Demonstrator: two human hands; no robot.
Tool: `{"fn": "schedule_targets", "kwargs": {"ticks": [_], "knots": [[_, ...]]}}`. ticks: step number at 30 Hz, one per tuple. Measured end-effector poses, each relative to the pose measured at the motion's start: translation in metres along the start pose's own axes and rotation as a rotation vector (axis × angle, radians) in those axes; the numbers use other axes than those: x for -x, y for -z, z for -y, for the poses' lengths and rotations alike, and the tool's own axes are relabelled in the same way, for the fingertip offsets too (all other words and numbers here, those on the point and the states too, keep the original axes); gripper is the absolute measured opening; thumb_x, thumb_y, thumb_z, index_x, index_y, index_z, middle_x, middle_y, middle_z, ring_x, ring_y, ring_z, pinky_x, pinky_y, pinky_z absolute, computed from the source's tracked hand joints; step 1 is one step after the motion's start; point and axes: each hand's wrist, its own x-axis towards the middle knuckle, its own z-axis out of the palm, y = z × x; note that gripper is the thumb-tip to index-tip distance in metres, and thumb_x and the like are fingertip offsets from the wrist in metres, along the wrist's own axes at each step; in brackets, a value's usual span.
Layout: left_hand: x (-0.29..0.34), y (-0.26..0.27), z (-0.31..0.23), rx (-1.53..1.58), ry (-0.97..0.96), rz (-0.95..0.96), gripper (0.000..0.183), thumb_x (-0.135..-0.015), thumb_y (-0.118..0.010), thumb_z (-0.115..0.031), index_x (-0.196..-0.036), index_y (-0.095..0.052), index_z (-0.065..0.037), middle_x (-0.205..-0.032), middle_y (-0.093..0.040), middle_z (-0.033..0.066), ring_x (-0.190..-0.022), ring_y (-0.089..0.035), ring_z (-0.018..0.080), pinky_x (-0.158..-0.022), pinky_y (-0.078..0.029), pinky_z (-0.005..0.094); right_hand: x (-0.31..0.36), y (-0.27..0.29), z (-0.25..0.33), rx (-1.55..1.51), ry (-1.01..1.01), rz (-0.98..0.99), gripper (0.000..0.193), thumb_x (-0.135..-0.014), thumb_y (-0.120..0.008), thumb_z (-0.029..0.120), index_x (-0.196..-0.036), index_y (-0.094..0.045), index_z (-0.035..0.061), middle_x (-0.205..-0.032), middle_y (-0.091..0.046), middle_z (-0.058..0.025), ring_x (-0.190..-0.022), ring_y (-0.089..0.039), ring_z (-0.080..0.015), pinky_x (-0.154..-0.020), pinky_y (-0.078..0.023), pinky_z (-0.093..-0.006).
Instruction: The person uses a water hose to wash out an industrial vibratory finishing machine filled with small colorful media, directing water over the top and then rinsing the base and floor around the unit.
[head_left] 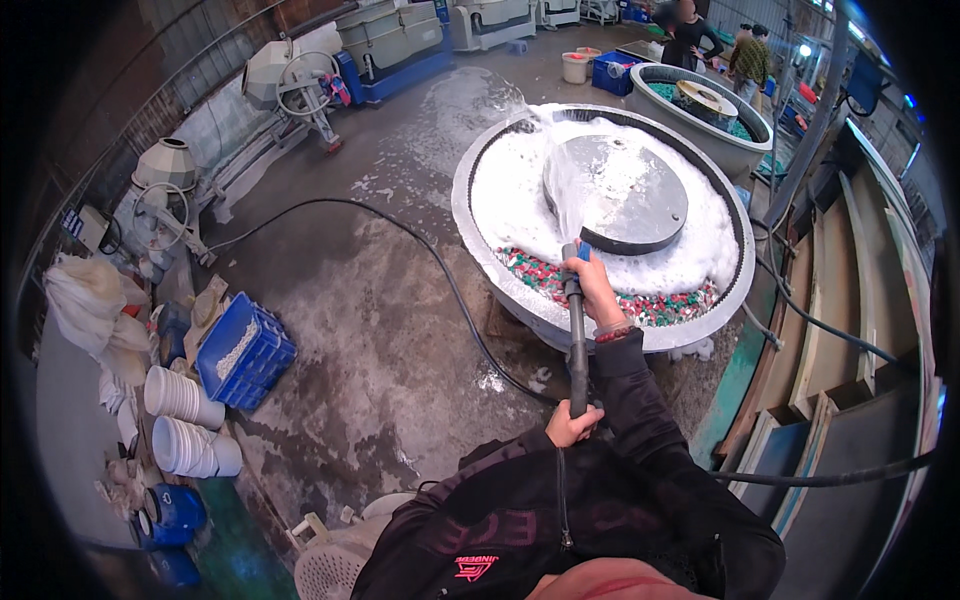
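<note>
Pipe, mid-frame, is gripped in the closed fingers of right hand ahead and left hand behind; jet is best swept evenly over foam inside tub, upper right of frame.

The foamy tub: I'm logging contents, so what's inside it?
Inside the tub are white foam, small red, green and pale pieces along the near side, and a round grey hub. Whatever lies beneath the foam is hidden.
</note>
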Motion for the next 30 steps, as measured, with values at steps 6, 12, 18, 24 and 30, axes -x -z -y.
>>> {"fn": "schedule_targets", "kwargs": {"ticks": [6,12,18,24,30], "knots": [[0.009,0.025,-0.001,-0.003,0.039,0.102,0.027,-0.080,-0.050,-0.010,-0.054,-0.045,-0.004,-0.044,-0.041,0.0018,-0.040,-0.040,0.0096,-0.044,-0.032,0.0246,0.013,-0.037,0.007,0.042,0.079,-0.003,0.069,-0.070,-0.054,0.015,-0.133,-0.029,0.0017,-0.074,-0.049,-0.0064,-0.053,-0.049,-0.0150,-0.036,-0.044,-0.0294],[0.004,0.036,-0.006,0.060,0.068,0.171,0.029,-0.082,-0.048,-0.011,-0.055,-0.044,-0.005,-0.043,-0.039,0.0009,-0.037,-0.037,0.0096,-0.045,-0.035,0.0259,-0.009,-0.009,-0.022,0.029,-0.003,-0.130,0.023,-0.070,-0.054,0.015,-0.088,-0.048,0.0017,-0.065,-0.048,-0.0071,-0.046,-0.048,-0.0165,-0.034,-0.046,-0.0324],[0.005,0.035,-0.004,0.088,0.198,0.213,0.030,-0.083,-0.056,-0.014,-0.055,-0.049,-0.004,-0.045,-0.043,0.0010,-0.038,-0.038,0.0075,-0.042,-0.033,0.0233,0.009,0.041,-0.035,0.040,-0.049,-0.396,0.021,-0.070,-0.055,0.018,-0.081,-0.054,0.0001,-0.066,-0.052,-0.0077,-0.047,-0.051,-0.0191,-0.037,-0.048,-0.0360],[0.006,0.022,0.012,0.091,0.205,0.367,0.030,-0.083,-0.055,-0.013,-0.055,-0.049,-0.005,-0.043,-0.041,-0.0004,-0.038,-0.039,0.0083,-0.044,-0.036,0.0243,0.044,0.097,-0.057,-0.038,-0.036,-0.511,0.016,-0.073,-0.053,0.016,-0.074,-0.052,0.0009,-0.057,-0.048,-0.0067,-0.040,-0.049,-0.0181,-0.034,-0.044,-0.0338],[0.013,0.005,0.021,0.034,0.340,0.394,0.028,-0.083,-0.056,-0.014,-0.057,-0.049,-0.005,-0.045,-0.042,-0.0003,-0.039,-0.039,0.0083,-0.046,-0.036,0.0237,0.075,0.116,-0.058,-0.024,-0.090,-0.651,0.017,-0.068,-0.058,0.017,-0.067,-0.054,-0.0001,-0.063,-0.053,-0.0072,-0.052,-0.050,-0.0186,-0.043,-0.041,-0.0358]]}}
